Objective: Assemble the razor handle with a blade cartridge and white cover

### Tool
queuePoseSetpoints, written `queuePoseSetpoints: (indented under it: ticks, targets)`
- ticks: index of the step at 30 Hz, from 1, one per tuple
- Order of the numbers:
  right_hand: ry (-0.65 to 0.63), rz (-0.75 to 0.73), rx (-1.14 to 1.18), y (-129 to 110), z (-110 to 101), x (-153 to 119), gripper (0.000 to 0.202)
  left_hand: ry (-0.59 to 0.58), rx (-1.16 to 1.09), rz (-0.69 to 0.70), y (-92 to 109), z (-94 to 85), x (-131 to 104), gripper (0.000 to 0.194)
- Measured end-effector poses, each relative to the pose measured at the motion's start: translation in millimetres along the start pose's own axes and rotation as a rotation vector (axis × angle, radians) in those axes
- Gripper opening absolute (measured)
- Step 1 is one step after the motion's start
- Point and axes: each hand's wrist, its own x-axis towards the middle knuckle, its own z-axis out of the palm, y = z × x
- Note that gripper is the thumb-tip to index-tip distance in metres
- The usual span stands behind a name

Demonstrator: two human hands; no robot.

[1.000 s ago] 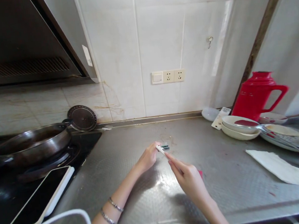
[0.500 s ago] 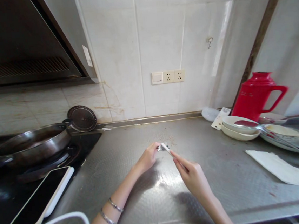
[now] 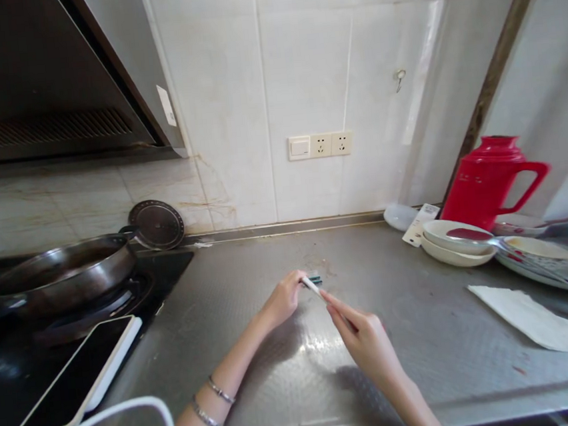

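Midway across the grey metal worktop (image 3: 426, 333), we note the right hand (image 3: 360, 338) pinching a slim white stick (image 3: 312, 286), angled presumably for control, over a small dark-green piece (image 3: 317, 279); the left hand (image 3: 284, 298) apparently steadies the piece, exact grip hidden.

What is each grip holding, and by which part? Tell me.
The right grip holds a stick by its near end. The left grip seems to pinch a dark piece at its left end, but the contact is unclear.
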Motion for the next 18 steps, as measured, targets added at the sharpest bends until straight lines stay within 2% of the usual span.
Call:
queuePoseSetpoints:
  ticks: [3, 7, 12, 18]
  targets:
    - [0.043, 0.017, -0.004, 0.9, 0.5, -1.6, 0.04, -0.001, 0.011, -0.006, 0.0, -0.7, -0.7, 0.028]
    - [-0.023, -0.018, -0.011, -0.8, 2.3, -5.1, 0.04, -0.004, 0.0, -0.007, 0.9, -1.4, -1.1, 0.027]
    - [0.046, 0.042, -0.023, 1.5, 3.0, -5.1, 0.039, 0.001, 0.006, -0.014, 2.6, -1.2, -0.1, 0.026]
    - [0.008, 0.014, -0.008, 3.7, 3.0, -9.0, 0.039, 0.002, 0.015, -0.026, 3.6, -1.4, 0.4, 0.025]
